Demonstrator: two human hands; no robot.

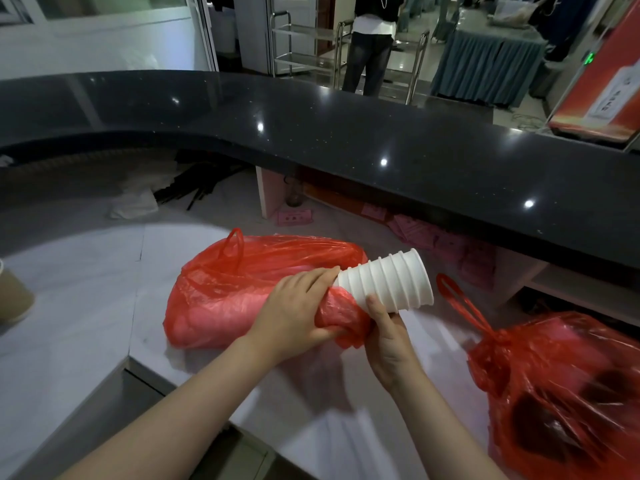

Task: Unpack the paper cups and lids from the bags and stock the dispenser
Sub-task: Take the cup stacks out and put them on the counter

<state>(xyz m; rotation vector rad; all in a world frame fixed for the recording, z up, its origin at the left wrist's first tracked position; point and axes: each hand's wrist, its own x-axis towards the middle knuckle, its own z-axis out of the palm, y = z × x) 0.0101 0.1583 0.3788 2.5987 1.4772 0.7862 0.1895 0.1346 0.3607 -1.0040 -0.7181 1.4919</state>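
Left hand (298, 306) palm-down, fingers curled over bunched mouth of red plastic bag (235, 289), gripping it. Right hand (386, 336) beneath, thumb up, grasping white paper cup stack (384, 280) near its wide rims. Stack nested, ribbed with rims, tilted, narrow end inside bag mouth, open end up-right. Bag lying on pale lower counter (86, 271), below black countertop (346, 133). Second red bag (561, 386), knotted, at right.

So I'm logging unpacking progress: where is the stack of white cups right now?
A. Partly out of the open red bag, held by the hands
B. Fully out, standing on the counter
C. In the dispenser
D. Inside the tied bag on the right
A: the white cup stack sticks out of the red bag, which the left hand grips, while the right hand holds the stack.
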